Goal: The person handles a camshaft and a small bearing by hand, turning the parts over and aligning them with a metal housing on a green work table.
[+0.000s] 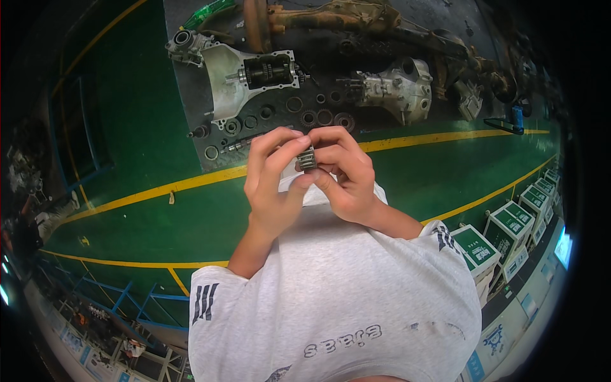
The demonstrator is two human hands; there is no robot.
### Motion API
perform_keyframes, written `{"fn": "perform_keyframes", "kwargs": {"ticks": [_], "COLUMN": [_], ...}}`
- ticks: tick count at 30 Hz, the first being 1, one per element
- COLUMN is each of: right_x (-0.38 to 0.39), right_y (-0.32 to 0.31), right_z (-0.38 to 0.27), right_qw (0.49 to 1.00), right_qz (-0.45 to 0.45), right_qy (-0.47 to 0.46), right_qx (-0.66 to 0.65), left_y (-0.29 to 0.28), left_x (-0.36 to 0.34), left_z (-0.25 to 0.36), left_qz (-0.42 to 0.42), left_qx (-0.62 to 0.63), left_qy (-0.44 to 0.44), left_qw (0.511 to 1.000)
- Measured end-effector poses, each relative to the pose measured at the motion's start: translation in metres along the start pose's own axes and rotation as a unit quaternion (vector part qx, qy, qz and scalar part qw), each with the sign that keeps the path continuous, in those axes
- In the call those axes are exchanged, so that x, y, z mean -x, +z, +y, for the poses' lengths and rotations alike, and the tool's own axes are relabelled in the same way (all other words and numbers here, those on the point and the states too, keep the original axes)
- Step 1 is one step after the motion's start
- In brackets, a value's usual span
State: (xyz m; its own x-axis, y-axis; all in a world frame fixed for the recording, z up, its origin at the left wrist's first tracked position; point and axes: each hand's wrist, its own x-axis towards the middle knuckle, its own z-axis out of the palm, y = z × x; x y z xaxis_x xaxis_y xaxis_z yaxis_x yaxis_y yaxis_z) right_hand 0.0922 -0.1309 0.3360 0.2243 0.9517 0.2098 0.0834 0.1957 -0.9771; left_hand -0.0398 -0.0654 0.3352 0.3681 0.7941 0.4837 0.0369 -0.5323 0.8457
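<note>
Between both hands, in front of my chest, is a small needle roller bearing [307, 158], a dark ring with bright parallel rollers along its side. My left hand [275, 167] pinches it from the left with thumb and fingertips. From the right, my right hand [347, 173] grips the same ring, fingers curled over its top and thumb below. Just beyond my hands lie several loose bearing rings and gears [309, 118] on a dark mat. A toothed metal shaft [240, 144] rests beside them, its right end hidden by my left hand.
An opened gearbox housing [228, 89] with gears inside lies past the rings. Right of it sits another metal housing [396, 90]. A long rusty axle [337, 22] crosses the far side. White and green boxes [509, 219] line the right. Blue railings [121, 299] stand lower left.
</note>
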Motion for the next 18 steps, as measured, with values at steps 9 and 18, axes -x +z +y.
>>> {"fn": "perform_keyframes", "kwargs": {"ticks": [9, 18], "right_x": [0.003, 0.005], "right_y": [0.003, 0.003], "right_z": [0.002, 0.006], "right_qw": [0.999, 0.998], "right_qz": [-0.009, 0.005], "right_qy": [0.015, 0.014], "right_qx": [-0.046, -0.055], "left_y": [-0.003, -0.001], "left_x": [0.01, 0.01], "left_z": [-0.002, -0.008], "left_qz": [0.01, 0.021], "left_qx": [0.06, 0.049], "left_qy": [-0.062, -0.044], "left_qw": [0.996, 0.998]}}
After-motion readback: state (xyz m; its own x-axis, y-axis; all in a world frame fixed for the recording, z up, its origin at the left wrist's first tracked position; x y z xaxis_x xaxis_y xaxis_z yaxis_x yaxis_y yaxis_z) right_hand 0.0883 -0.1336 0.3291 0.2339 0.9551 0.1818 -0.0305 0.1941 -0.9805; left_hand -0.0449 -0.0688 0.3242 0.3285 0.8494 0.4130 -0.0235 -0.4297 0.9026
